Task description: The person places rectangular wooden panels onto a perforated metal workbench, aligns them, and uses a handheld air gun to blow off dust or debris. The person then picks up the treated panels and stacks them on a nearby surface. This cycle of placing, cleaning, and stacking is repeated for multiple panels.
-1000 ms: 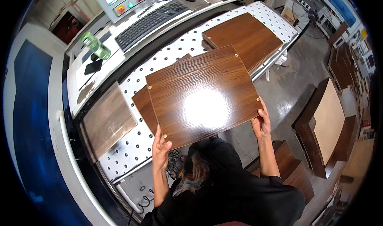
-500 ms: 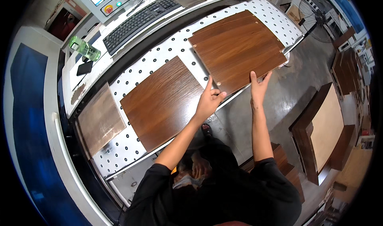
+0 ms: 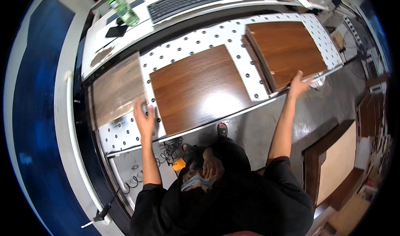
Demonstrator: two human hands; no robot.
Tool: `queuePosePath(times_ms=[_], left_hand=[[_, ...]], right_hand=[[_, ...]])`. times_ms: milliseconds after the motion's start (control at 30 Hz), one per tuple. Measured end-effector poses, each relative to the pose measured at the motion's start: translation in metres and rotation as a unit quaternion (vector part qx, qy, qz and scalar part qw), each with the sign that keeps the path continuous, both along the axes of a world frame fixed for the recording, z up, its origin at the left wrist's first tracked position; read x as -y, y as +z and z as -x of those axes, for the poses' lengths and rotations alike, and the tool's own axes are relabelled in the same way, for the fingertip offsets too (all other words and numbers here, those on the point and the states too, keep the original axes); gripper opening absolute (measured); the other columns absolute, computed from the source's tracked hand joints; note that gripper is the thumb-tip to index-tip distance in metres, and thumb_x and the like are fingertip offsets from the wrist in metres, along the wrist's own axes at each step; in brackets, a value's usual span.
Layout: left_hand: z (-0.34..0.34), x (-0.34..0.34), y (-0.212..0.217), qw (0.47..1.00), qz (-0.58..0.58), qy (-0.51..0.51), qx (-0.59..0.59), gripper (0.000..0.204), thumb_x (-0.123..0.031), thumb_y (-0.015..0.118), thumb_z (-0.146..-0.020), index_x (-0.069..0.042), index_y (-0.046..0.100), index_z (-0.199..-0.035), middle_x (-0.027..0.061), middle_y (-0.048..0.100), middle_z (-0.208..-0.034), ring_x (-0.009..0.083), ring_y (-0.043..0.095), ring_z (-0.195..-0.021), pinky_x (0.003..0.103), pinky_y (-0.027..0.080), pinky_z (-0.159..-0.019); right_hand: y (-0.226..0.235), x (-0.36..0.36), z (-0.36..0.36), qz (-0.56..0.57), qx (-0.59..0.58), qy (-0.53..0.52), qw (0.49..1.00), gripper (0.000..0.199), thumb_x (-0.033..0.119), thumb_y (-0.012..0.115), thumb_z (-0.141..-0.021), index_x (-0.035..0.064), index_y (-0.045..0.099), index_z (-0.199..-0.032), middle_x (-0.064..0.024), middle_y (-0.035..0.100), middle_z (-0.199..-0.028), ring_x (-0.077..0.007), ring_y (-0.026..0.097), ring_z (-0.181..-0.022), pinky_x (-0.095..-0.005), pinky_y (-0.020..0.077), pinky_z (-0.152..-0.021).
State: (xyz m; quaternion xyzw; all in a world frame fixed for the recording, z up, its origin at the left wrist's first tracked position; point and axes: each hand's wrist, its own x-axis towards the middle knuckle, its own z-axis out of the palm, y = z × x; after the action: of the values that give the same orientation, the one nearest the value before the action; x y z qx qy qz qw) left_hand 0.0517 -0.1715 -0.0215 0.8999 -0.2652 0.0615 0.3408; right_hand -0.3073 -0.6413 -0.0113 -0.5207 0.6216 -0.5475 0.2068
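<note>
A single dark brown wood-grain panel [image 3: 196, 86] lies flat on the white table dotted with small round studs [image 3: 246, 71]. My left hand [image 3: 143, 121] is open, fingers apart and slightly blurred, just beyond that panel's left edge; any contact is unclear. To the right stands a stack of similar brown panels [image 3: 287, 48], small light dots along the top one's edges. At the stack's near edge is my right hand [image 3: 297, 86], its fingers spread and touching the edge of the top panel. A worn, paler brown board [image 3: 116, 90] lies at the table's left end.
Behind the table, a ledge holds a black keyboard [image 3: 191, 2], a green bottle [image 3: 124, 11] and a black phone [image 3: 116, 31]. More boards [image 3: 339, 161] stand on the floor at right. A white pipe [image 3: 77, 140] runs along the left. Coiled black cable [image 3: 166, 150] hangs below.
My left hand has left the stack and moved left, past the single panel. My right hand stays by the stack. The top panel now sits more squarely on it. The view has shifted.
</note>
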Motion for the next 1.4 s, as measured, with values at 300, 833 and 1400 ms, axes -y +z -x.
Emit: queuePosePath(times_ms=[300, 833, 1400], left_hand=[[-0.144, -0.145, -0.047, 0.943, -0.243, 0.216, -0.066, 0.087, -0.07, 0.047, -0.092, -0.013, 0.033, -0.157, 0.0361, 0.019, -0.158, 0.0487, 0.007, -0.151, 0.062, 0.006, -0.12], [-0.234, -0.268, -0.062, 0.947, -0.21, 0.228, -0.077, 0.09, -0.073, 0.06, -0.082, -0.019, 0.044, -0.152, 0.0285, 0.028, -0.159, 0.0432, 0.021, -0.15, 0.057, 0.013, -0.12], [-0.221, -0.297, -0.021, 0.956, -0.06, 0.282, -0.055, 0.079, -0.055, 0.053, -0.097, -0.002, 0.036, -0.152, 0.0289, 0.045, -0.148, 0.0453, 0.041, -0.138, 0.047, 0.03, -0.116]], right_hand=[[-0.012, -0.177, -0.105, 0.096, -0.349, 0.329, 0.872, 0.051, 0.023, 0.067, -0.091, 0.0012, 0.057, -0.136, -0.0311, 0.048, -0.141, -0.0449, 0.045, -0.132, -0.0503, 0.0354, -0.112], [-0.057, -0.237, -0.17, 0.1, -0.431, 0.302, 0.844, 0.064, 0.047, 0.061, -0.094, 0.0039, 0.055, -0.141, -0.0286, 0.049, -0.142, -0.0465, 0.046, -0.13, -0.0551, 0.0353, -0.109], [-0.033, -0.452, -0.398, -0.012, -0.165, 0.642, 0.749, 0.065, 0.028, 0.064, -0.091, -0.0106, 0.044, -0.139, -0.0362, 0.045, -0.141, -0.0489, 0.04, -0.135, -0.0527, 0.0298, -0.115]])
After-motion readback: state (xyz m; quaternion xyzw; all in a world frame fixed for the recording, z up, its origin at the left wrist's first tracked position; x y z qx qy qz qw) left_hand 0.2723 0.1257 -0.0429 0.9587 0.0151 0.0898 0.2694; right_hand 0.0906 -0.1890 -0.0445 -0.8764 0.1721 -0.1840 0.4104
